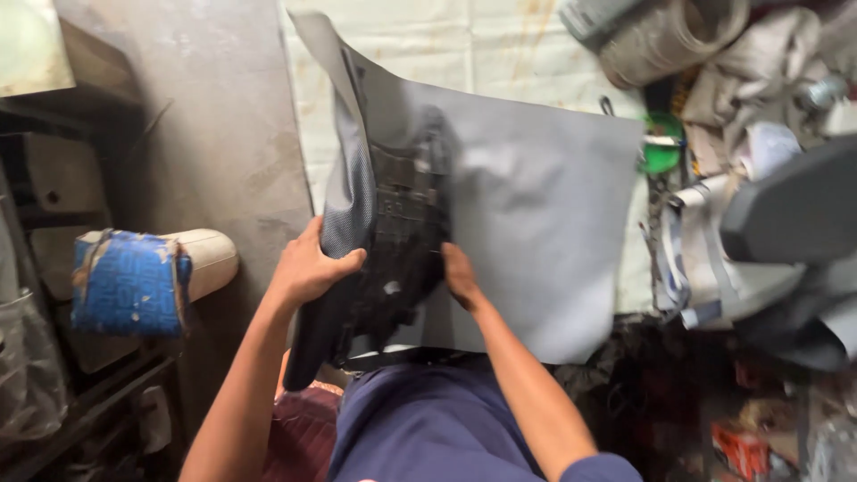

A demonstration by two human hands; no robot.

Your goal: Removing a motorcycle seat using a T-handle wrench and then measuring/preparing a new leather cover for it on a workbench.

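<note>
The left hand [308,266] curls around the dark seat base's [393,241] mesh-covered edge (thumb on top). The right hand [460,272] presses fingers against the grey cover sheet [536,214], beside the base, over the person's lap.

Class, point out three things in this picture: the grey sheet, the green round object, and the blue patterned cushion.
grey sheet [544,214], head view, its flat middle.
green round object [661,158], head view, its lower rim.
blue patterned cushion [129,284], head view, its blue face.
</note>
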